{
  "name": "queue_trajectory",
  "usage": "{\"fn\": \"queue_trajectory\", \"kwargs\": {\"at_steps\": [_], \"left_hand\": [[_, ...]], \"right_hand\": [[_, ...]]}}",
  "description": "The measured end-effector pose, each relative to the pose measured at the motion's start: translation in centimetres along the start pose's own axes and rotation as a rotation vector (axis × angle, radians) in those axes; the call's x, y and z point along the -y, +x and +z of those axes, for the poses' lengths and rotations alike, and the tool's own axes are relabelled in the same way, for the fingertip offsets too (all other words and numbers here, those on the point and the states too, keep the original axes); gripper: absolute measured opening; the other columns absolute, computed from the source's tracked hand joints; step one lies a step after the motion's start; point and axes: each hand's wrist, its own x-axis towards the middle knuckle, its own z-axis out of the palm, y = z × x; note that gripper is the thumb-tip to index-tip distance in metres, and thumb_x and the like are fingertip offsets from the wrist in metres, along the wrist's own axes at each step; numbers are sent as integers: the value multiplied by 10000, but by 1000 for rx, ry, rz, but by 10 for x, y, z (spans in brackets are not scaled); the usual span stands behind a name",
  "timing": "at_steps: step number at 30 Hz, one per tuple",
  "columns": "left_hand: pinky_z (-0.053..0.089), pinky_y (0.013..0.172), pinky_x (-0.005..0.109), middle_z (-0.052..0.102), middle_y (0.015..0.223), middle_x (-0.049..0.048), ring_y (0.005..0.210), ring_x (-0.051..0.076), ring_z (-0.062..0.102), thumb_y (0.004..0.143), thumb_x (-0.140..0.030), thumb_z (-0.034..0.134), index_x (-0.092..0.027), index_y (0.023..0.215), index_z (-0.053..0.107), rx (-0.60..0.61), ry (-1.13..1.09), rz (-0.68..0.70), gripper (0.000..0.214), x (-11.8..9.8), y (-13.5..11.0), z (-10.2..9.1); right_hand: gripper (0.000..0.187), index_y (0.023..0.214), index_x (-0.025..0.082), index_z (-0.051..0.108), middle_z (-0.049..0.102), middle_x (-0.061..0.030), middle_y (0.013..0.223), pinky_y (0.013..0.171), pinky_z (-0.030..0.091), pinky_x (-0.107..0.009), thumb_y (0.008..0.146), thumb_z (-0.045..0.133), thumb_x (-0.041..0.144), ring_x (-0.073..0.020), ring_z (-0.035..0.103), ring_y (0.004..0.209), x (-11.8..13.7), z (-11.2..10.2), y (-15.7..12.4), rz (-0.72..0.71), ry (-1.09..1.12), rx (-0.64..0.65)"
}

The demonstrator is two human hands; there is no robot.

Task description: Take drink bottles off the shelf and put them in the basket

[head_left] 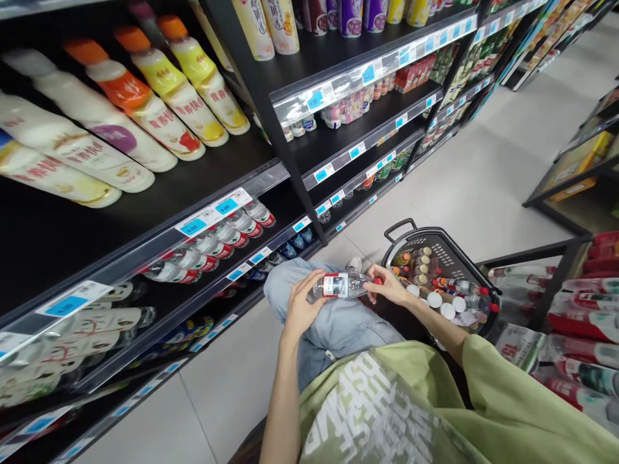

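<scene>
Above my lap lies a clear plastic water bottle (336,285) with a red and white label, held sideways between both hands. My left hand (304,303) is closed round its base end. At the neck, by the red cap, my right hand (384,285) grips the other end. Just past my right forearm stands a dark shopping basket (447,240) with several bottles inside. To the left, a row of similar water bottles with red labels (207,248) lines a lower shelf.
Black shelving with price tags (217,212) runs along my left, holding milk-drink bottles (164,87) and cans (351,16). At my right are packs of red-labelled bottles (587,328) and a low display frame (556,200). Grey tiled floor (464,174) stretches ahead.
</scene>
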Motion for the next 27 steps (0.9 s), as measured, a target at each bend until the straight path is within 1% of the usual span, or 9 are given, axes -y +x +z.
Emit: {"fn": "queue_trajectory", "kwargs": {"at_steps": [3, 5, 7, 10, 13, 16, 20, 23, 27], "left_hand": [[506, 1131, 494, 805, 1256, 70, 1184, 273, 740, 1008, -362, 671, -260, 1284, 768, -102, 16, -21, 310, 1, -7, 6], [504, 1130, 481, 835, 1137, 46, 1092, 245, 767, 1059, -328, 591, -257, 1129, 812, -176, 20, -3, 243, 1, -15, 10], [504, 1127, 469, 841, 1080, 37, 1048, 229, 777, 1073, -299, 563, -247, 1030, 821, -249, 22, 19, 266, 1, -22, 14], [525, 1095, 453, 841, 1023, 38, 992, 218, 783, 1055, -270, 584, -229, 978, 816, -361, 17, 41, 248, 2, -28, 18], [540, 1068, 445, 843, 983, 37, 944, 212, 787, 1040, -245, 597, -222, 949, 812, -425, 18, 63, 234, 2, -27, 22], [551, 1047, 444, 843, 950, 35, 917, 210, 788, 1035, -242, 597, -219, 939, 809, -434, 23, 69, 234, 2, -25, 24], [560, 1045, 451, 843, 933, 35, 918, 214, 789, 1034, -252, 585, -220, 948, 808, -428, 28, 39, 241, 0, -24, 25], [568, 1033, 462, 840, 896, 37, 909, 224, 793, 1031, -274, 578, -219, 938, 800, -450, 52, -8, 247, 0, -23, 25], [577, 1014, 468, 838, 878, 37, 895, 229, 798, 1024, -266, 573, -219, 936, 792, -454, 64, -17, 241, 2, -20, 25]], "right_hand": [[636, 828, 269, 379, 591, 91, 654, 492, 582, -315, 762, 905, 620, -190, 691, 515, 4, -15, -13, 7, -44, -123], [639, 823, 269, 390, 568, 88, 656, 487, 569, -317, 732, 926, 605, -189, 671, 508, 5, -38, -23, 3, -125, -265], [638, 826, 268, 411, 558, 79, 662, 468, 521, -297, 700, 933, 612, -177, 633, 495, 4, -68, -36, 7, -256, -418], [624, 833, 260, 447, 578, 47, 701, 489, 464, -282, 695, 863, 705, -172, 606, 531, 1, -119, -55, 40, -518, -656], [585, 808, 245, 505, 568, 24, 672, 588, 449, -291, 732, 735, 777, -175, 573, 600, -1, -166, -68, 82, -876, -781], [557, 795, 234, 552, 612, -24, 683, 679, 442, -317, 759, 631, 784, -200, 565, 675, -8, -208, -65, 125, -1173, -727], [508, 876, 206, 610, 710, -125, 856, 764, 467, -350, 782, 570, 703, -250, 617, 797, -32, -251, -42, 214, -1329, -606], [423, 973, 175, 657, 738, -164, 974, 818, 479, -356, 810, 565, 554, -268, 641, 872, -57, -268, -21, 325, -1393, -506], [377, 1043, 146, 684, 750, -178, 1021, 847, 490, -358, 826, 579, 437, -286, 651, 930, -85, -276, 5, 402, -1411, -454]]}}
